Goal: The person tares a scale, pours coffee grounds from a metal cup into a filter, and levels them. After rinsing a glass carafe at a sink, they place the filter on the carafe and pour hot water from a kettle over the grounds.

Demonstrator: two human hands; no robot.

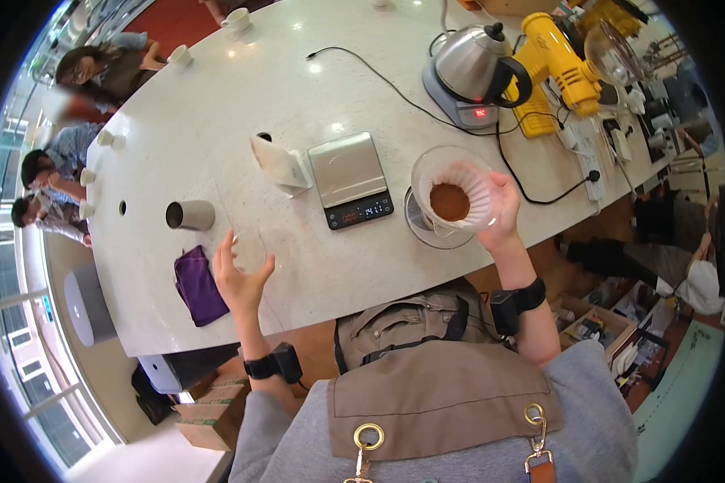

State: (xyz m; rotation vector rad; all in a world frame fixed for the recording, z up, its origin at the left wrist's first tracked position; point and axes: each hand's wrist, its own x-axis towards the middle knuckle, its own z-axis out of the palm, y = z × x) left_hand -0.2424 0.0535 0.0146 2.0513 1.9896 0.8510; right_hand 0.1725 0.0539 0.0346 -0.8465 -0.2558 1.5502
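Observation:
My right hand (501,211) grips the rim of a clear glass dripper (480,171), which holds a white pleated filter with brown coffee grounds (449,202). Under the dripper, partly hidden by it, is a round glass vessel (427,229) on the table. My left hand (244,272) is held over the table with its fingers spread and nothing in it, just right of a folded purple cloth (199,287). Between my hands lies a scale (348,171) with a lit display. A white paper pack (280,166) stands left of the scale, and a metal cup (191,215) is near the cloth.
A steel kettle (474,64) sits on its lit base at the back right, beside a yellow grinder (560,68). Black cables and a power strip (586,157) run along the right side. White cups (180,56) line the far left edge, with several people beyond.

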